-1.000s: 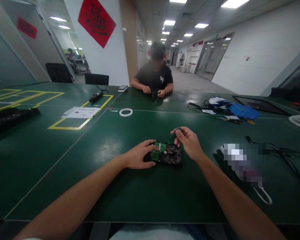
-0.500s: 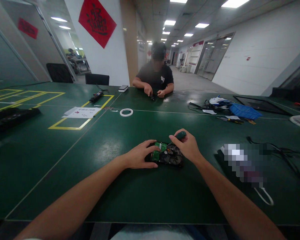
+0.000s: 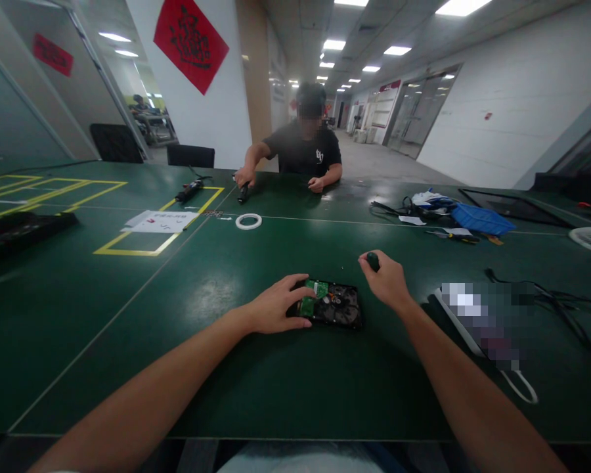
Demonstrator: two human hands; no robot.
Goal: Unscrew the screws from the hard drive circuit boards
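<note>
A black hard drive [image 3: 342,305] with a green circuit board lies on the table in front of me. My left hand [image 3: 278,305] grips its left end, with the thumb along the near edge and the fingers over the far edge and the board. To the right of the drive and apart from it, my right hand [image 3: 388,281] is closed round a screwdriver [image 3: 373,261] with a dark green handle. The screwdriver's shaft is hidden or too thin to make out. Just beyond the drive, a tiny pale speck shows on the table, too small to name.
On the green table [image 3: 256,394], a blurred-out device [image 3: 477,325] with a white loop lies at right, near black cables. Beyond are a blue bag [image 3: 482,218], a white tape ring [image 3: 249,221] and a paper sheet [image 3: 160,221]. A person [image 3: 305,144] sits opposite, holding a dark tool.
My right hand has moved right, off the drive, with the screwdriver still in it. My left hand has stayed in place. Across the table, the person's arm has swung to the left with the dark tool.
</note>
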